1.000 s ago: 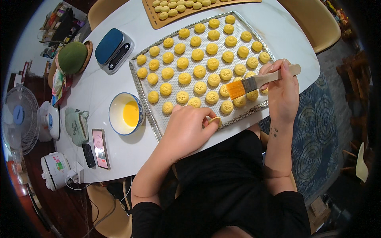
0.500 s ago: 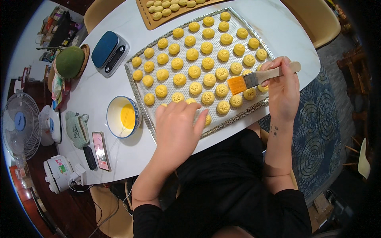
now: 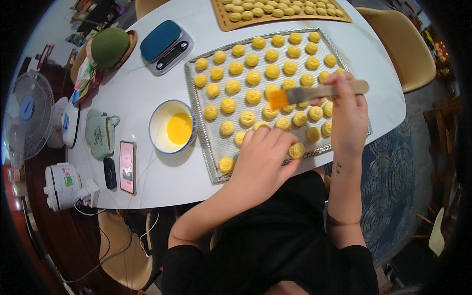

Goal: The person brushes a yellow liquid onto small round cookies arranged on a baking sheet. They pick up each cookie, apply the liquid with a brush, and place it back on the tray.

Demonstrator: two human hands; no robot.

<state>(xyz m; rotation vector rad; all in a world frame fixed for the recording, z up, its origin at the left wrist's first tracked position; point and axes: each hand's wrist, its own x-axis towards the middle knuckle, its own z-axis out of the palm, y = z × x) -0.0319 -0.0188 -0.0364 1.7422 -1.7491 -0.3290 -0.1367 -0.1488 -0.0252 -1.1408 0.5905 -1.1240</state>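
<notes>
Rows of small round yellow mooncakes (image 3: 253,97), stamped with a flower pattern, lie on a perforated metal tray (image 3: 202,132). At the tray's near edge my left hand (image 3: 263,160) pinches one mooncake (image 3: 296,150) between thumb and fingers; its palm side is hidden. My right hand (image 3: 350,115), over the tray's right side, grips the wooden handle of a pastry brush (image 3: 314,93). The orange bristles point left above the mooncakes, slightly blurred. Left of the tray stands a blue-rimmed white bowl (image 3: 158,129) with yellow liquid (image 3: 180,129) in it.
A brown mat (image 3: 228,22) with several oval dough pieces lies at the back. Along the left are a kitchen scale (image 3: 167,46), a green round fruit (image 3: 110,47), a phone (image 3: 127,167), a black case (image 3: 109,173), a green cloth pouch (image 3: 101,134) and a fan (image 3: 28,113).
The view has shifted, showing more of the back mat. My left hand has moved right along the tray's near edge and now pinches a mooncake. The brush has swung to point more level.
</notes>
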